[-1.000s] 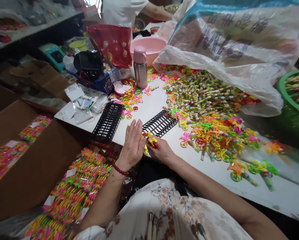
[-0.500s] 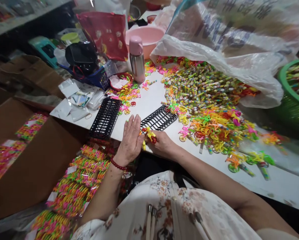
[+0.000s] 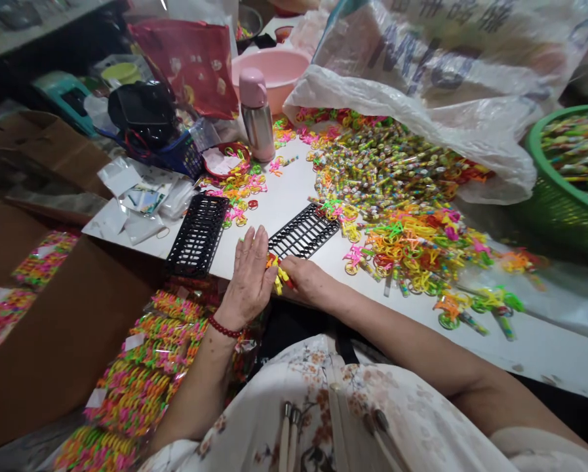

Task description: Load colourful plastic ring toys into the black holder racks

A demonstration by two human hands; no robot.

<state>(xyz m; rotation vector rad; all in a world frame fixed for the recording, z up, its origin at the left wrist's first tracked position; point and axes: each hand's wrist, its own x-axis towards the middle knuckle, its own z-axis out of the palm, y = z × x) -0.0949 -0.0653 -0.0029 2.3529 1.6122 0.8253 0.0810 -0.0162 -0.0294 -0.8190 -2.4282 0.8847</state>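
Note:
My right hand (image 3: 304,280) is closed on a small yellow and red plastic toy (image 3: 279,280), seemingly a toy bicycle, at the table's front edge. Beside it my left hand (image 3: 249,276) is held flat with fingers stretched out, its thumb side close to the toy; whether the palm touches it cannot be seen. Just beyond both hands a black slotted rack (image 3: 306,233) lies on the white table. Another black rack (image 3: 198,233) lies to the left. Loose coloured toy bicycles (image 3: 402,246) are heaped to the right of my right hand.
Candy-filled tubes (image 3: 382,164) pile up before a large white plastic sack (image 3: 421,111). A steel flask (image 3: 258,124) stands near a pink basin (image 3: 284,69). On the right is a green basket (image 3: 544,196). Bagged toys (image 3: 136,393) fill a cardboard box (image 3: 77,341) below left.
The view has shifted slightly, so the table scene sits a little further left. The toy in my right hand has turned, its yellow part now lower, near my left thumb.

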